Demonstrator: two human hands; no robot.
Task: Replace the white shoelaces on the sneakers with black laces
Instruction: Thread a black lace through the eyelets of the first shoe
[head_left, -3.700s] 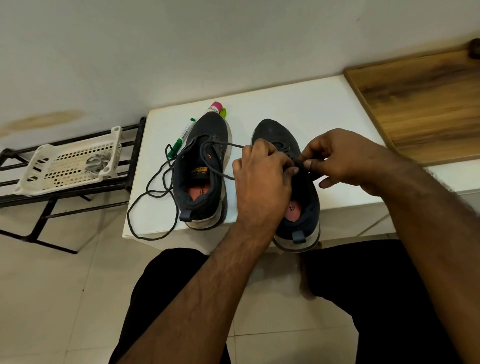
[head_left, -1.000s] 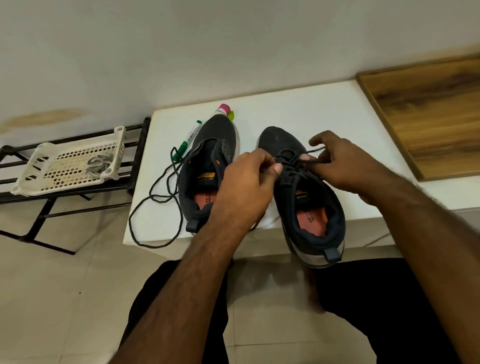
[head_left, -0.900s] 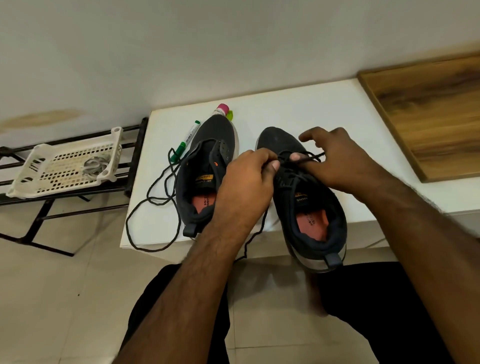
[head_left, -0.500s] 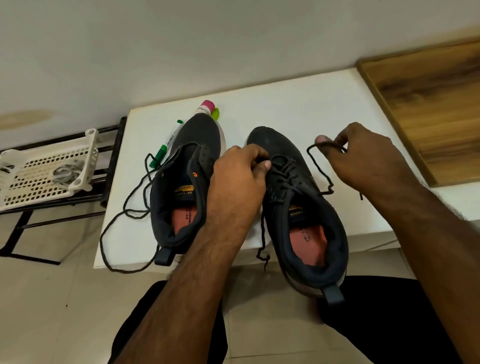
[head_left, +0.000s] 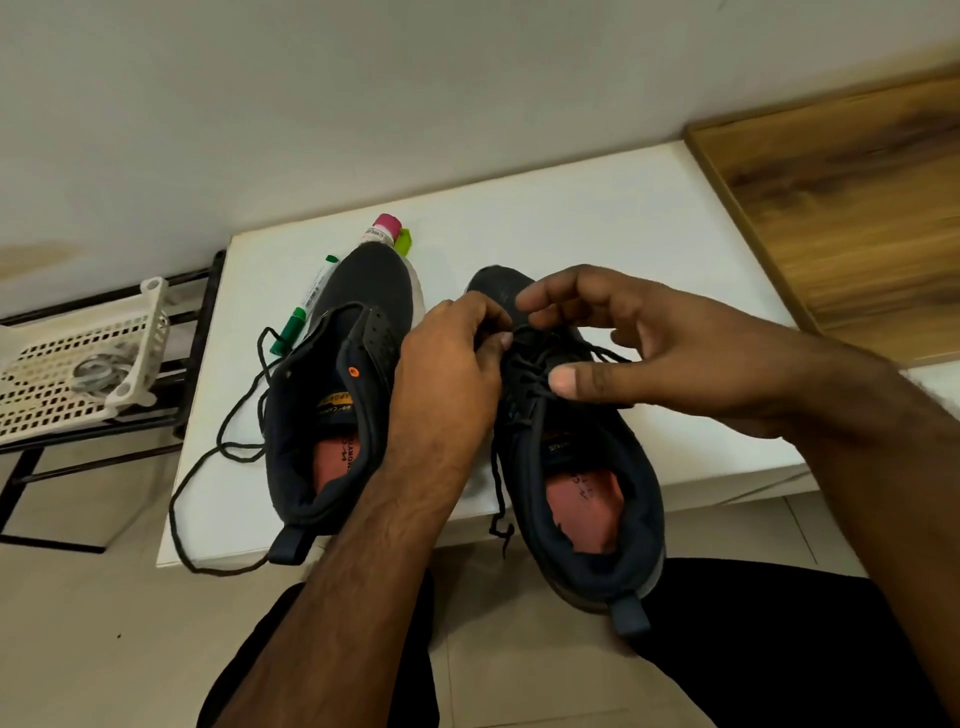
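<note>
Sitting on a white table (head_left: 597, 228), sneakers (head_left: 582, 467); left hand (head_left: 447, 374) pinching lace (head_left: 535, 384), right hand (head_left: 675, 353) spread.

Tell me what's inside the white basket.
The white basket on the rack holds a loose coil of pale laces. Its left part is cut off by the frame, so anything there is unseen.

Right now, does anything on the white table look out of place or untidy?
Yes. A loose black lace trails from the left sneaker and loops past the table edge. The right sneaker overhangs that edge, heel unsupported.
</note>
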